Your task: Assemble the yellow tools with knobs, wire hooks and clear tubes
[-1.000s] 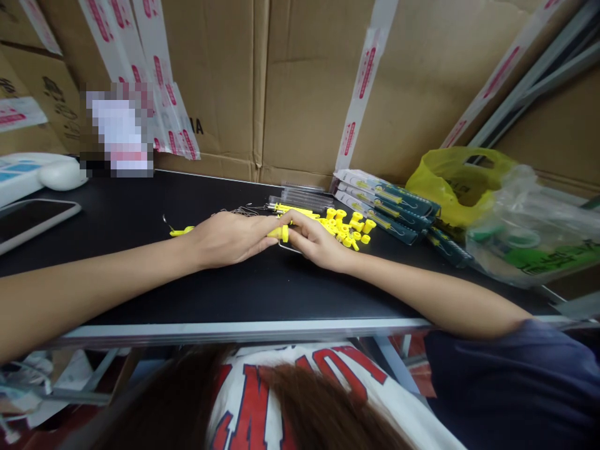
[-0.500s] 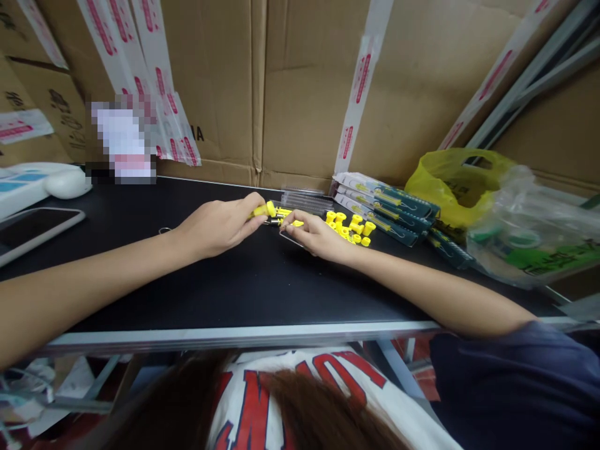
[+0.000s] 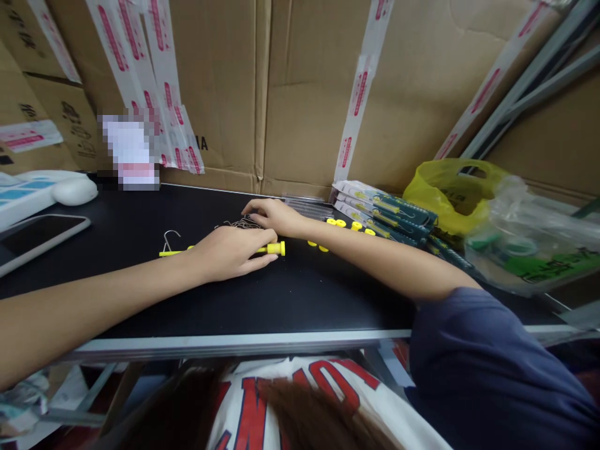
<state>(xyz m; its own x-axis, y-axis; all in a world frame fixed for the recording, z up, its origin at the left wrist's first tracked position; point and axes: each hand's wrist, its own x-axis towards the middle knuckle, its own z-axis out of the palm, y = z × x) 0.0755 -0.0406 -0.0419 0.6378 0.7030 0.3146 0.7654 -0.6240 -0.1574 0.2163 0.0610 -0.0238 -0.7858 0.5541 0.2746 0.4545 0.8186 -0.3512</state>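
My left hand (image 3: 234, 253) is closed around a slim yellow rod, its palm turned down. A spool-shaped yellow end (image 3: 277, 248) of the rod sticks out past the fingertips. Left of the wrist, a bent metal hook (image 3: 171, 240) stands up at the rod's other end; whether it is fixed there I cannot tell. Just beyond, my right hand (image 3: 276, 217) reaches over a pile of thin metal wire hooks (image 3: 238, 224). Its fingers are bent and apart, tips at the pile, with nothing visible held. Several yellow spool-shaped pieces (image 3: 356, 225) lie behind my right forearm, partly hidden.
Printed boxes (image 3: 384, 209) are stacked at the back right, beside clear plastic strips (image 3: 307, 206). A yellow bag (image 3: 450, 194) and a clear bag (image 3: 529, 244) lie farther right. To the left are a phone (image 3: 42, 237) and a white mouse (image 3: 75, 189). Cardboard (image 3: 304, 94) walls the back.
My right hand has moved left to the wire pile, and the thin wire it held no longer shows in it. My left hand has come lower and nearer with the yellow rod.
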